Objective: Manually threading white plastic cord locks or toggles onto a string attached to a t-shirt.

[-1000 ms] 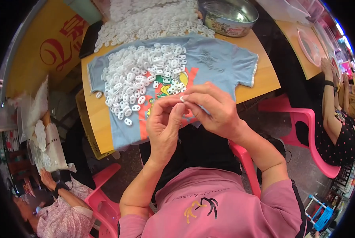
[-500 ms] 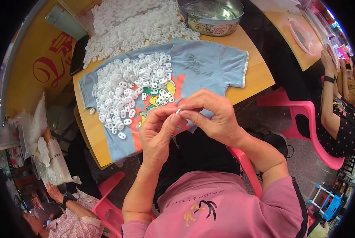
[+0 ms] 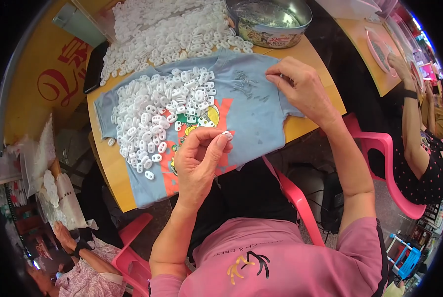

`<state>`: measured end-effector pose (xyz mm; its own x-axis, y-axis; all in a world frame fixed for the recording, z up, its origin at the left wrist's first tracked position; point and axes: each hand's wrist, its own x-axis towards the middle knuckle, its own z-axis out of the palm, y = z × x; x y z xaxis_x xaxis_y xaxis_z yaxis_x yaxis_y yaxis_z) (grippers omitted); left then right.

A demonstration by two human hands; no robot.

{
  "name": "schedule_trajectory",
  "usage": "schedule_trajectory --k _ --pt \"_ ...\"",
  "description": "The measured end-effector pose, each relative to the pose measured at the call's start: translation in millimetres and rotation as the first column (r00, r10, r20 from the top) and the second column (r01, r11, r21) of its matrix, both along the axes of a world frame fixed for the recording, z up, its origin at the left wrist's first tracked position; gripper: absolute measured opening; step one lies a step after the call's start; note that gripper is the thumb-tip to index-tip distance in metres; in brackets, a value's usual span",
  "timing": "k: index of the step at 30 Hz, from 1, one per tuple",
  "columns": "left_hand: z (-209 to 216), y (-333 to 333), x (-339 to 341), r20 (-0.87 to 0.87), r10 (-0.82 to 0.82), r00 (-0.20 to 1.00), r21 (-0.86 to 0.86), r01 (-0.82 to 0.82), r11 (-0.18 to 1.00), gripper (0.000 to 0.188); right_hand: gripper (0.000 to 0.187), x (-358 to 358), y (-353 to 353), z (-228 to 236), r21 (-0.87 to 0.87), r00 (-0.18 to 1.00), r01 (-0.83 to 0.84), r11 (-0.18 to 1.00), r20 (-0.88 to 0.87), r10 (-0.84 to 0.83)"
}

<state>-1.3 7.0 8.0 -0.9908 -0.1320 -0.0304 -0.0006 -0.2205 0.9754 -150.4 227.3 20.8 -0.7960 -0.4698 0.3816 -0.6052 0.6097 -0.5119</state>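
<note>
My left hand (image 3: 197, 157) is closed, thumb and forefinger pinching a small white oval plastic piece (image 3: 226, 134) above the shirt's lower middle. To the right, my right hand (image 3: 300, 86) hovers beside a scatter of small thin grey metal pins (image 3: 247, 88). Its thumb and forefinger tips meet; whatever lies between them is too small to make out. A heap of white two-holed plastic pieces (image 3: 144, 114) covers the left half of a light blue T-shirt (image 3: 261, 128) spread over the table. Several of these pieces near the shirt's print lie with a squarer side up.
Many more white pieces (image 3: 167, 34) cover the table's far side, beside a round tin (image 3: 273, 35) with grey bits inside. A dark phone (image 3: 95, 67) lies at the far left. Pink chairs (image 3: 392, 171) and other people sit at both sides, one person's arm (image 3: 414, 133) at right.
My right hand has left the left hand and moved up and right to the metal pins. My left hand keeps its pinch on the white piece, almost in place.
</note>
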Motion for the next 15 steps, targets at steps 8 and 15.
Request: schedule_trajectory --k 8,15 --pt "-7 -3 -2 -0.026 -0.01 1.0 0.047 0.011 0.999 0.011 0.009 -7 -20 -2 0.154 0.991 -0.082 0.985 -0.095 0.097" --pt "-8 -5 -1 -0.054 -0.027 0.998 0.065 0.031 0.997 0.011 0.012 0 -22 3 0.278 0.991 0.05 0.959 -0.131 -0.014"
